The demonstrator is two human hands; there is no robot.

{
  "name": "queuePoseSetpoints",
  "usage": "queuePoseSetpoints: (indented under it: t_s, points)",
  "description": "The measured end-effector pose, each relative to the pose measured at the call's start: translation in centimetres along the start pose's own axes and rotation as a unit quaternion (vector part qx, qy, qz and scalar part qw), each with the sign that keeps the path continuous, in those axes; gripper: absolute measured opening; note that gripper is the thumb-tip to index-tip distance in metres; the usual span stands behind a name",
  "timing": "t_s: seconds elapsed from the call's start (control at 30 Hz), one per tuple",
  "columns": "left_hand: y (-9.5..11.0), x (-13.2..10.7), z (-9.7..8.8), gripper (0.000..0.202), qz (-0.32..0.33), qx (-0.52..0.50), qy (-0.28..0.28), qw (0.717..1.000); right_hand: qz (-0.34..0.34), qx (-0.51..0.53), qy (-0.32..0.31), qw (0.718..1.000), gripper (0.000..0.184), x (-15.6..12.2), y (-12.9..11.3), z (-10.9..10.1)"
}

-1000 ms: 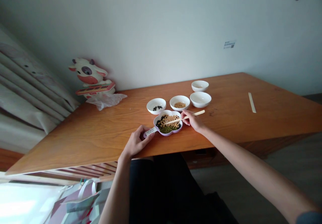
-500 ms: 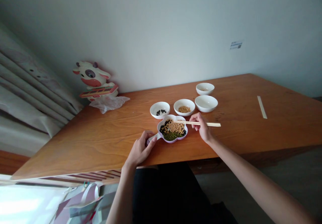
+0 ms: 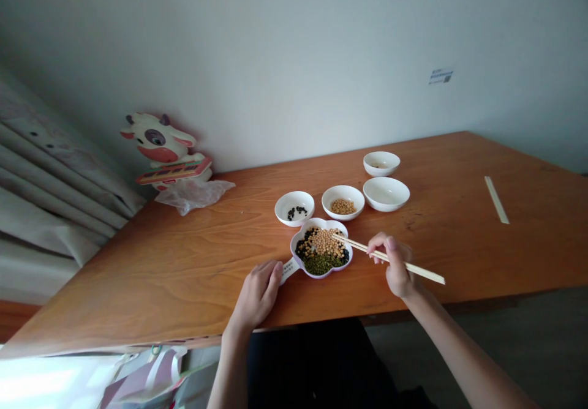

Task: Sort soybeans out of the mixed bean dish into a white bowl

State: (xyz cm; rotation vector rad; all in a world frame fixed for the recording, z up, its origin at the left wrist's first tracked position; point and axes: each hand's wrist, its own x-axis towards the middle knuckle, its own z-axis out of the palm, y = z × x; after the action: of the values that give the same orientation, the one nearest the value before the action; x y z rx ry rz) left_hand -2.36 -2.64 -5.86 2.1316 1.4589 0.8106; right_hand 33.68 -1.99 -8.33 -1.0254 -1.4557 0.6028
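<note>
My left hand [image 3: 258, 294] is closed at the end of the short handle of a flower-shaped dish [image 3: 294, 264], white inside with a lilac rim. Green beans, yellow soybeans and black beans lie mixed in it. In my right hand [image 3: 392, 263] is a pair of wooden chopsticks [image 3: 425, 273], slanting left. Their tips touch the soybeans [image 3: 327, 242] at the dish's right side. Just behind the dish stand a white bowl [image 3: 281, 210] with some black beans and a white bowl [image 3: 327, 204] with soybeans.
At the back right are a white bowl [image 3: 386, 193] with nothing visible inside and another bowl [image 3: 382, 163] with a few small bits. Another pair of chopsticks [image 3: 497, 201] lies far right. A cow toy [image 3: 160, 152] and a plastic bag [image 3: 195, 193] sit back left.
My right hand has drawn back toward the right and the front edge, tilting the chopsticks more steeply. Their tips have shifted to the dish's right side. The view has moved slightly.
</note>
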Motion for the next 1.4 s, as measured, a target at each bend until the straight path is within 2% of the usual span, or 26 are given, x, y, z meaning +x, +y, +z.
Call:
queuePoseSetpoints:
  t_s: [0.27,0.4,0.47,0.57,0.7,0.8,0.9,1.0,1.07,1.4]
  points:
    - [0.6,-0.2,-0.4,0.050,0.033,0.004,-0.032,0.999,-0.007,-0.027,-0.008,1.000,0.056,-0.5,-1.1,0.2]
    - [0.7,-0.2,-0.5,0.050,0.037,0.007,-0.042,0.998,-0.011,-0.031,-0.038,0.999,0.058,0.5,-2.3,0.1]
    - [0.8,-0.3,-0.6,0.050,0.038,0.009,-0.044,0.998,-0.010,-0.024,-0.057,0.998,0.065,2.1,-3.0,-0.1]
    - [0.9,-0.3,-0.6,0.051,0.039,0.008,-0.042,0.998,-0.003,-0.001,-0.107,0.994,0.077,6.3,-3.9,-0.3]
    - [0.9,-0.4,-0.7,0.052,0.037,-0.001,-0.035,0.999,0.021,0.023,-0.231,0.972,0.077,12.9,-4.7,0.1]
    - [0.9,-0.5,-0.6,0.053,0.020,-0.015,-0.017,1.000,0.017,0.032,-0.264,0.964,0.079,15.6,-4.5,0.3]
    - [1.0,-0.8,-0.2,0.055,-0.016,-0.034,0.018,0.999,0.013,0.043,-0.248,0.968,0.081,15.3,-3.6,0.1]
    - [1.5,-1.1,0.4,0.055,-0.057,-0.030,0.064,0.996,0.022,0.054,-0.228,0.972,0.084,13.5,-2.7,-0.3]
    - [1.9,-1.2,0.7,0.055,-0.058,-0.023,0.084,0.995,0.028,0.060,-0.224,0.972,0.085,12.4,-2.5,-0.4]
    - [2.6,-2.0,0.8,0.051,-0.073,-0.013,0.040,0.996,0.045,0.075,-0.243,0.966,0.083,10.9,-1.3,-0.3]
